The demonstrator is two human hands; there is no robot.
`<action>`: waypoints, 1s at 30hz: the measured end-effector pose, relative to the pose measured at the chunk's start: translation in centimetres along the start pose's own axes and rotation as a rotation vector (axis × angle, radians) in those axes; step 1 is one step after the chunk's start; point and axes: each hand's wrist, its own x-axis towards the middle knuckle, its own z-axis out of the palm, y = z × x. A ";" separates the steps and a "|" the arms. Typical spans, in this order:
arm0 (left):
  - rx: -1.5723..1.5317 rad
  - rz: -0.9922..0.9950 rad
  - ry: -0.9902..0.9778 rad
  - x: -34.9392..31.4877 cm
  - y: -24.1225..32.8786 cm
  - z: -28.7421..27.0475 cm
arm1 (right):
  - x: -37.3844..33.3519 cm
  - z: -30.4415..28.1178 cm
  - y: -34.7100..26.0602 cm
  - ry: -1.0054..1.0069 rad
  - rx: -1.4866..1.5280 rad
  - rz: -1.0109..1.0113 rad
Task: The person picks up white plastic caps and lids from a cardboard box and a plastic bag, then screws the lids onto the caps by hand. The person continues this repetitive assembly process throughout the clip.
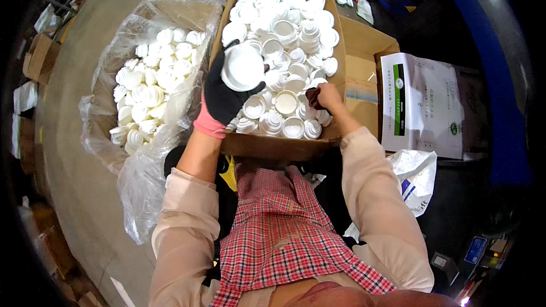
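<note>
My left hand (219, 94), in a black glove with a pink cuff, grips a round white plastic lid (243, 67) by its rim. The lid's shallow, dish-like side faces up. It is held above a cardboard box (273, 146) heaped with similar white lids (286, 104). My right hand (329, 98) is bare and closed around a small dark brown thing (313, 98), which looks like a piece of cloth. That hand hovers over the right side of the heap, apart from the held lid. Its fingertips are partly hidden.
Left of the box stands a clear plastic bag (102, 102) lining a container, holding many cream-white lids (149, 88). An open cardboard carton (361, 51) adjoins the box on the right, with a white printed sack (424, 102) beside it. A crumpled white bag (414, 179) lies nearer me.
</note>
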 end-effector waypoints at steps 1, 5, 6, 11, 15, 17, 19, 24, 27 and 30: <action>0.098 0.038 0.038 -0.7 -0.4 0.2 | -0.1 -2.5 -1.3 -0.093 0.216 0.011; 0.056 0.032 0.092 -1.4 -2.2 2.1 | -2.3 -9.7 -4.8 -0.307 1.204 -0.200; 0.264 0.127 0.080 -1.4 -2.9 2.3 | -3.2 -10.5 -6.1 -0.275 1.279 -0.311; -0.449 -0.100 -0.017 -0.9 -0.8 3.8 | -7.0 -9.9 -13.4 -0.285 1.456 -0.511; -0.192 -0.009 0.055 -0.6 1.5 3.7 | -7.0 -12.4 -13.2 0.232 1.144 -0.492; 0.024 0.058 0.085 -0.3 1.5 3.9 | -7.8 -13.5 -13.7 0.305 1.129 -0.599; 0.297 0.095 0.071 -0.1 1.1 3.9 | -8.2 -13.0 -14.1 0.399 0.755 -0.780; -0.910 -0.383 -0.001 -1.5 -0.8 4.5 | -10.4 -11.7 -16.9 0.532 0.695 -0.938; -1.205 -0.859 0.090 -2.3 -1.2 6.2 | -10.2 -12.1 -17.4 0.645 0.661 -0.967; 0.204 -0.199 -0.194 -3.7 -0.2 6.1 | -9.1 -12.5 -16.8 0.724 0.562 -0.775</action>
